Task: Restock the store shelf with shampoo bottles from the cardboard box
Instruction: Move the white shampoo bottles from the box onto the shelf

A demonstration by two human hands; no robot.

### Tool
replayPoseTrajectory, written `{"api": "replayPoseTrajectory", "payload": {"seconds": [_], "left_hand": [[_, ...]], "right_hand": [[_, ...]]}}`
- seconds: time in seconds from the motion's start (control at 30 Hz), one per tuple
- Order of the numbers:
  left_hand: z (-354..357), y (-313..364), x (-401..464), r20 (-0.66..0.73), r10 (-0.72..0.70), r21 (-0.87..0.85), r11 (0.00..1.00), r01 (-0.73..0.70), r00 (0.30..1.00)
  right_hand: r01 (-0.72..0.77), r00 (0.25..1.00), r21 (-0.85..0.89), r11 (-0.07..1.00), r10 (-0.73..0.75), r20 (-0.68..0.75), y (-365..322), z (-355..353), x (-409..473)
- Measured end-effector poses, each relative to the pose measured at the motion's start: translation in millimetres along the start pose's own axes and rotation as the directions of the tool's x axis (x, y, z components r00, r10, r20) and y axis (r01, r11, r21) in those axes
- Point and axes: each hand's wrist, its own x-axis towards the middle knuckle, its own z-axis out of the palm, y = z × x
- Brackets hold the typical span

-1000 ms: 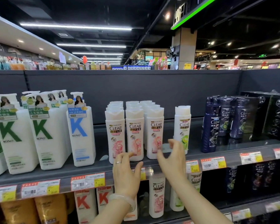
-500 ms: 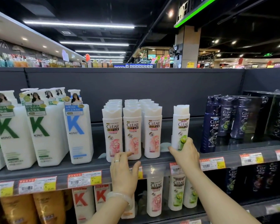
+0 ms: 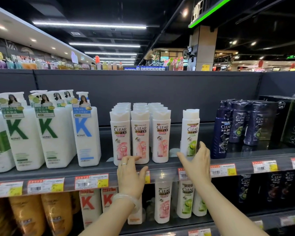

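A lone white CLEAR shampoo bottle with a green label [image 3: 190, 132] stands upright on the upper shelf [image 3: 169, 165], apart from three rows of pink-label CLEAR bottles [image 3: 140, 133] to its left. My right hand [image 3: 196, 164] is spread in front of the green bottle's base, thumb to its left and fingers to its right, with no clear grip on it. My left hand [image 3: 131, 176] rests on the shelf's front edge, its fingertips at the base of the front pink bottles. The cardboard box is out of view.
Big white KONO pump bottles [image 3: 56, 133] fill the shelf's left part. Dark blue CLEAR bottles [image 3: 237, 125] and black boxes [image 3: 293, 120] stand at the right. Price tags [image 3: 90, 182] line the shelf edge. More bottles [image 3: 163, 201] stand on the shelf below.
My right hand went from the shelf edge to the green bottle's base, wrapped it half a second ago, and now is opened and drawn slightly back. My left hand stayed on the edge.
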Motion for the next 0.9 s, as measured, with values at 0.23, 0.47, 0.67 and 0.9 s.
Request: {"api": "replayPoseTrajectory", "payload": {"seconds": [0.23, 0.47, 0.67, 0.9], "left_hand": [[-4.8, -7.7, -6.1, 0.068, 0.119, 0.057, 0.991, -0.123, 0.991], [-19.2, -12.4, -25.6, 0.174, 0.215, 0.266, 0.929, -0.256, 0.961], [-35.7, -23.4, -41.9, 0.289, 0.089, 0.481, 0.847, -0.225, 0.953], [-60.5, -27.3, -30.2, 0.138, -0.021, 0.503, 0.863, -0.052, 0.990]], "right_hand": [[0.466, 0.883, -0.130, 0.875, -0.469, 0.007, -5.1, 9.6, -43.2], [0.622, 0.757, -0.263, 0.737, -0.480, 0.444, -3.9, 24.2, -69.8], [0.621, 0.735, -0.289, 0.729, -0.414, 0.537, -4.5, 24.6, -77.4], [0.556, 0.770, -0.240, 0.796, -0.384, 0.511, -9.8, 23.0, -79.3]]}}
